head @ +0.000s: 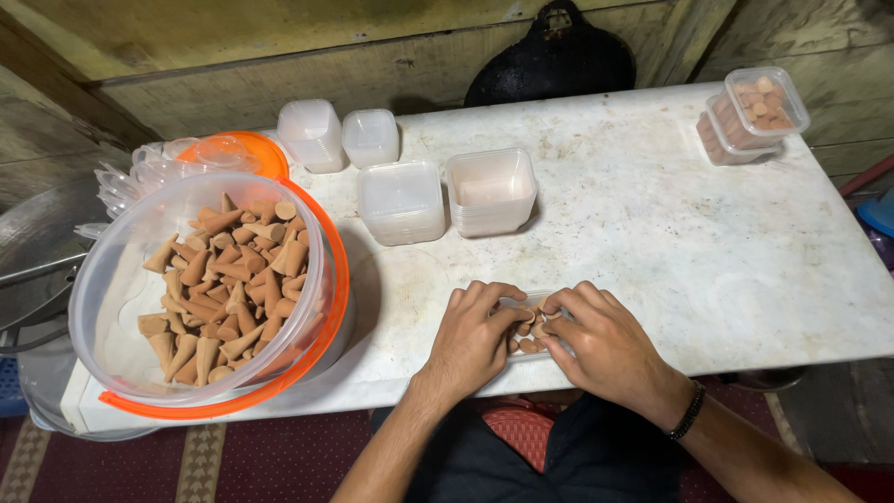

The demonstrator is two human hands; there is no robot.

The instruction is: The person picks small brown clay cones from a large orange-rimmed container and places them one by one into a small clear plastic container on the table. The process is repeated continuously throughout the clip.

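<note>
We look down on a white marble tabletop, stained and scuffed, with a person's two bare hands working at its near edge. The left hand and the right hand meet over a small clear plastic box that lies on the tabletop between them, close to the person's body. Brown cones fill the little box, and the fingertips of both hands press down on them. Each grip is curled together on the cones and the box rim, the fingers bunched rather than spread. A dark beaded bracelet circles the right wrist.

To the left, well apart from the hands, stands a large round clear tub with an orange rim, heaped with loose brown cones of the same kind. Behind it we see an orange lid. Toward the middle of the tabletop sit stacks of empty clear boxes and their lids, with two more stacks just behind. At the far right corner rest two closed boxes already packed with cones. A black round pan leans against the wooden wall beyond the tabletop.
</note>
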